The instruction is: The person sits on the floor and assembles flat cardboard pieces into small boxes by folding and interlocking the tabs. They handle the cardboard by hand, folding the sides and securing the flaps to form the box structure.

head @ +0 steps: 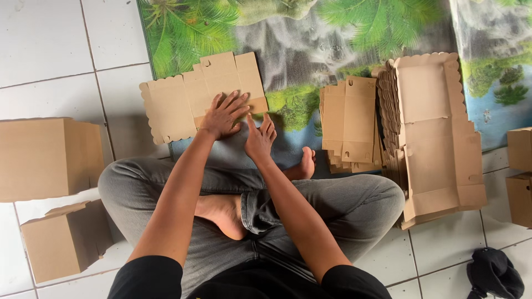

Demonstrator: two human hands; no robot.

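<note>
A flat brown cardboard box blank [183,97] with scalloped edges lies on the floor in front of my crossed legs. My left hand [223,115] presses flat on its near right part, fingers spread. My right hand [260,137] is just beside it, fingers together and pointing up, touching the blank's near edge at the lower right corner. Neither hand grips anything.
A stack of flat blanks [349,124] and a bigger pile of scalloped blanks [435,138] lie to the right on a printed palm-tree mat [310,50]. Folded boxes [47,158], [64,241] stand at left, others [521,177] at right. A dark cloth [495,272] lies on the tiles.
</note>
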